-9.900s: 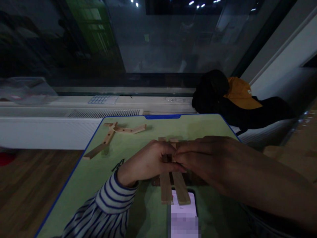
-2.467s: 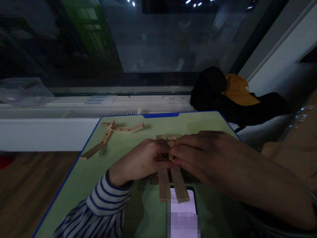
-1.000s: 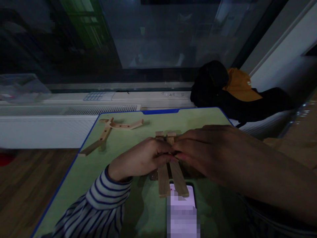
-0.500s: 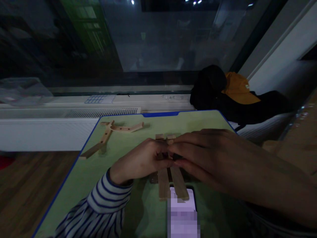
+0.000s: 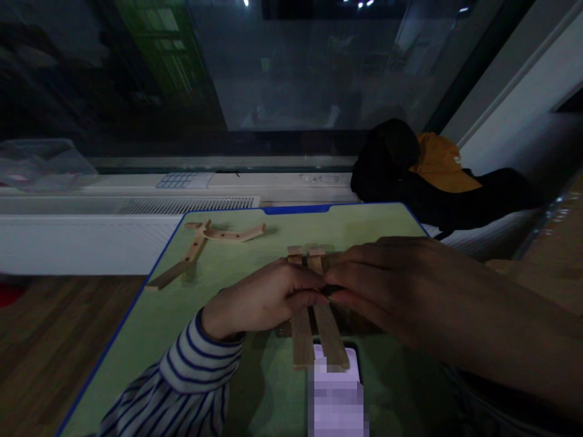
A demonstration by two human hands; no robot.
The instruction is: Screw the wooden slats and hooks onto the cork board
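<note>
My left hand (image 5: 277, 292) and my right hand (image 5: 382, 279) meet above two light wooden strips with bent ends. The left strip (image 5: 302, 343) and the right strip (image 5: 331, 340) lie side by side, their near ends over a phone (image 5: 337, 397). My left thumb and fingers are pinched together over the strips; whatever is between them is too small or hidden to make out. Closed fingertips of my right hand touch those of my left, and what they grip is also hidden. Beneath the strips lies a dark brown flat piece (image 5: 364, 323), mostly covered by my hands.
Two more bent wooden pieces with holes (image 5: 197, 246) lie at the far left of the green table (image 5: 246, 267). Behind stand a radiator (image 5: 191, 206) and a window sill with a clear plastic box (image 5: 45, 164). A black bag (image 5: 387, 158) and an orange cap (image 5: 449, 164) sit back right.
My left fingertips have shifted slightly right, toward the right strip. My right hand has moved a little to the right, showing more of the strips' far ends.
</note>
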